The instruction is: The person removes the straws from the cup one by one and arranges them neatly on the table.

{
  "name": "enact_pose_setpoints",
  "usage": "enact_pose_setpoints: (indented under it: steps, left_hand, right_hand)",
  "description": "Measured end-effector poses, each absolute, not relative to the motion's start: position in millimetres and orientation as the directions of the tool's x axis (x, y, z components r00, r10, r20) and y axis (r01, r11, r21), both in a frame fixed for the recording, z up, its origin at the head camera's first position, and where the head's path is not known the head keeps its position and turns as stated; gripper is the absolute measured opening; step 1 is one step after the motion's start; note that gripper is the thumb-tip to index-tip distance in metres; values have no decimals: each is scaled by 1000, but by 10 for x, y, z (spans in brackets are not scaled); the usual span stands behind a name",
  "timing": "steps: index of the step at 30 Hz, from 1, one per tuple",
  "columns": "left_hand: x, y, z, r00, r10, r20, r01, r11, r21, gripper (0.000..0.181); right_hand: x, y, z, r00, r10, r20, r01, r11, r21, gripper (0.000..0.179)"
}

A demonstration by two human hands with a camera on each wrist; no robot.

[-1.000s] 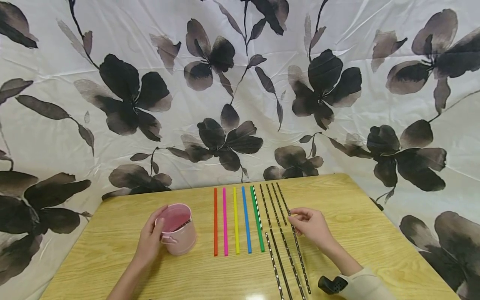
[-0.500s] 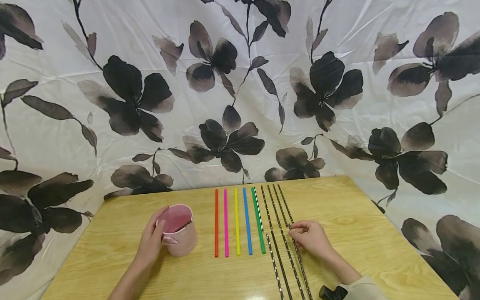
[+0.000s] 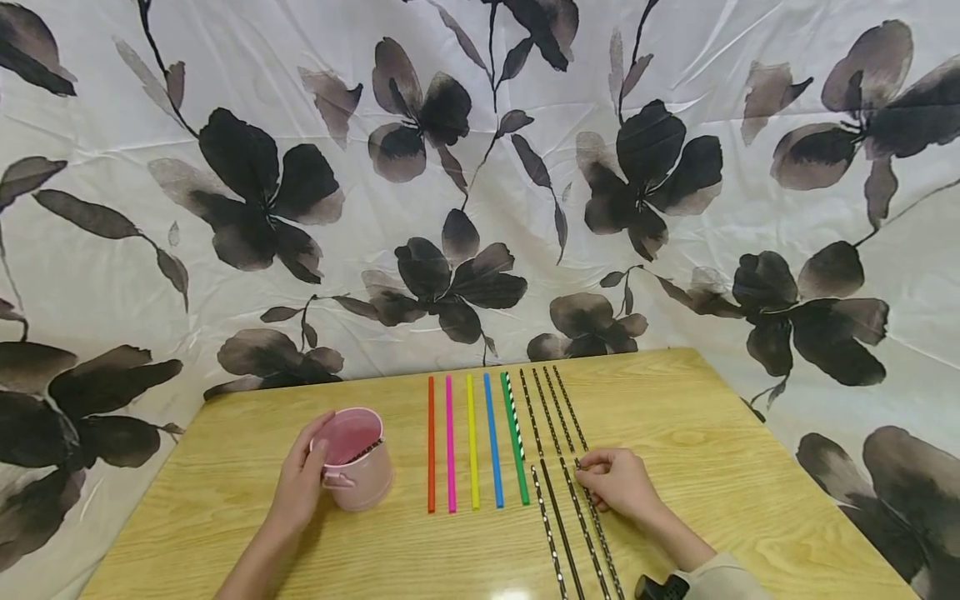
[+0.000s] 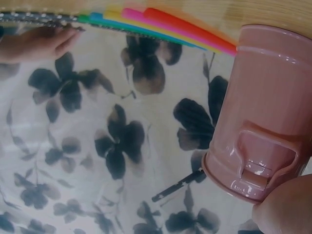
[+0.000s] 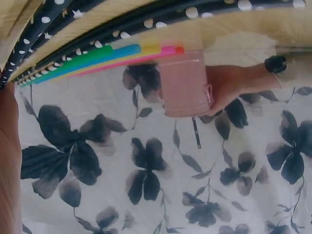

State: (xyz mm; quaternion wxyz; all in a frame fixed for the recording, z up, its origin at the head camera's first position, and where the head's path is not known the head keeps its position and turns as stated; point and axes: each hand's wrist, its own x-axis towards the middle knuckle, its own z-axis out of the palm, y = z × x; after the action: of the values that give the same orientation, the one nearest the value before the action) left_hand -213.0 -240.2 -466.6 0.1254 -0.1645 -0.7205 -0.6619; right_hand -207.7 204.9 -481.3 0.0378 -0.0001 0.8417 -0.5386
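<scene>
A pink metal bucket point(image 3: 363, 479) stands at the left of the table, and my left hand point(image 3: 300, 479) grips its side. One dark patterned straw point(image 4: 178, 185) pokes out past the bucket's rim. At the right end of the row my right hand point(image 3: 618, 483) pinches the far end of a black spotted straw point(image 3: 602, 533), which lies along the table. Just left of it lie other black straws point(image 3: 558, 525), some with white spots or stars. In the right wrist view, only part of the right hand shows, at the left edge.
Plain straws in red point(image 3: 431, 446), pink point(image 3: 450, 446), yellow point(image 3: 472, 446), blue point(image 3: 492, 442) and green point(image 3: 516, 450) lie side by side mid-table. A striped straw point(image 3: 515, 417) touches the green one. Farther back are several black straws point(image 3: 532, 412). A floral cloth point(image 3: 450, 208) hangs behind the table.
My right hand has moved toward the table's near side, drawing the black spotted straw with it, clear of the straw behind. My left hand has stayed on the bucket.
</scene>
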Motion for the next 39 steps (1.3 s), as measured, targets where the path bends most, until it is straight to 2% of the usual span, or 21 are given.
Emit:
enact_pose_setpoints:
  steps: [16, 28, 39]
  left_hand:
    - [-2155, -2404, -4667, -910, 67, 409, 412, 48, 910, 39]
    - [-2120, -2376, -4624, -913, 34, 406, 406, 137, 903, 38]
    - [-2049, -2332, -4534, -910, 58, 410, 414, 92, 906, 39]
  right_hand:
    - [-2119, 2023, -4845, -999, -33, -19, 0, 504, -864, 18]
    - [-2159, 2016, -4839, -999, -41, -10, -13, 523, -852, 18]
    - [-2187, 2013, -4876, -999, -30, 14, -28, 541, -840, 16]
